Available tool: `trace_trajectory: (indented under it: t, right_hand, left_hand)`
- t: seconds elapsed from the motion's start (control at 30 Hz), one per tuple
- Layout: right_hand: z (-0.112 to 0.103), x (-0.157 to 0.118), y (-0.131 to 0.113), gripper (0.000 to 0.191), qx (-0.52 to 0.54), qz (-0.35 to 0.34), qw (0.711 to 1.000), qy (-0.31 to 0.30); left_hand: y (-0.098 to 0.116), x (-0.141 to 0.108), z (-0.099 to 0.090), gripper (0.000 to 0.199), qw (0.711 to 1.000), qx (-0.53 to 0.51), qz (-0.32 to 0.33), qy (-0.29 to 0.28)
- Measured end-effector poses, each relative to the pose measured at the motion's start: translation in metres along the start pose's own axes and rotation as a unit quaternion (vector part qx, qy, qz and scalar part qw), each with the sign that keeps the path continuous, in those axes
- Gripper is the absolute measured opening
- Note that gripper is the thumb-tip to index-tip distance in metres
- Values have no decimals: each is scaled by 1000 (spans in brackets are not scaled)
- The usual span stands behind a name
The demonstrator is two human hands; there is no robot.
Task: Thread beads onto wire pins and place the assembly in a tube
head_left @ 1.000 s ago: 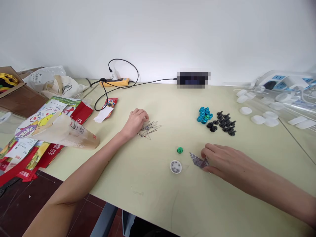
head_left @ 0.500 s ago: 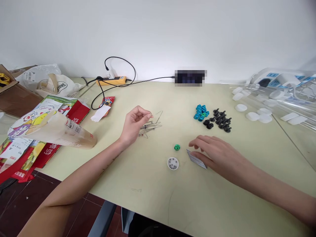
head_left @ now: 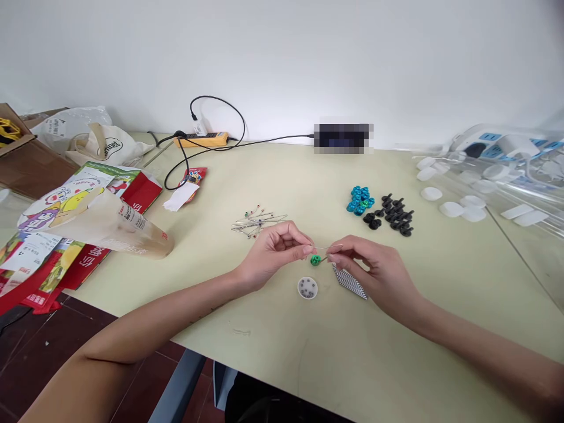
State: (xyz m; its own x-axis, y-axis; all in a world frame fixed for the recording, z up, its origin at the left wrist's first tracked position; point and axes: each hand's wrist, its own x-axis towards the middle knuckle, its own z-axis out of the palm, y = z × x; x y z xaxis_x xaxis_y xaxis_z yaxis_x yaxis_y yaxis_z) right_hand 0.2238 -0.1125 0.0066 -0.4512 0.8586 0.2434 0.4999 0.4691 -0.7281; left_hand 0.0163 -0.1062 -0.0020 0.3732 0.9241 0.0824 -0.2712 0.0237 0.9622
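Observation:
Both hands meet over the middle of the table, pinching a thin bent wire (head_left: 322, 248) that spans the gap between their fingertips. My left hand (head_left: 282, 249) has thumb and forefinger closed on one side of it. The fingers of my right hand (head_left: 372, 264) are closed at the other side. Just under the wire is a small green round part (head_left: 315, 260). Nearer to me stands a white round dish (head_left: 307, 296) with several small metal bits in it. A striped flat piece (head_left: 350, 283) lies partly under my right hand. Behind my left hand several thin wires (head_left: 253, 223) with tiny coloured ends lie in a loose pile.
Blue-green parts (head_left: 360, 200) and black winged parts (head_left: 397, 216) are grouped at the right, with white discs (head_left: 452, 209) and clear plastic (head_left: 537, 182) beyond. A drink cup (head_left: 132, 235) lies at left on coloured packaging. A yellow power strip (head_left: 211, 140) and black cable are at the back.
My left hand has moved right and toward me from the wire pile, carrying a wire. My right hand has shifted slightly and closed on the wire's other side.

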Motion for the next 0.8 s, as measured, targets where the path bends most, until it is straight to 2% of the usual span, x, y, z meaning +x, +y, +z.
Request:
trace_trajectory:
  t: [0.17, 0.23, 0.33, 0.43, 0.57, 0.67, 0.8]
  right_hand:
    - [6, 10, 10, 17, -53, -71, 996, 0]
    - [6, 13, 11, 18, -64, -68, 996, 0]
    - [4, 14, 13, 18, -62, -47, 997, -1]
    - [3, 13, 14, 18, -50, -26, 998, -4]
    - [3, 14, 14, 18, -32, -18, 999, -21]
    - [3, 15, 14, 19, -41, -33, 998, -31]
    - [5, 15, 17, 20, -87, -95, 991, -34]
  left_hand:
    - [-5, 3, -4, 12, 999, 31, -4, 16]
    - [-7, 6, -8, 14, 999, 51, -3, 14]
    - [-13, 10, -16, 22, 993, 114, -11, -18]
    - [-24, 14, -20, 28, 972, 230, -17, -33]
    - [-32, 17, -17, 25, 938, 340, 11, -60]
    - [-32, 17, -12, 19, 918, 388, 34, -74]
    - [-30, 17, -9, 15, 912, 402, 37, -79]
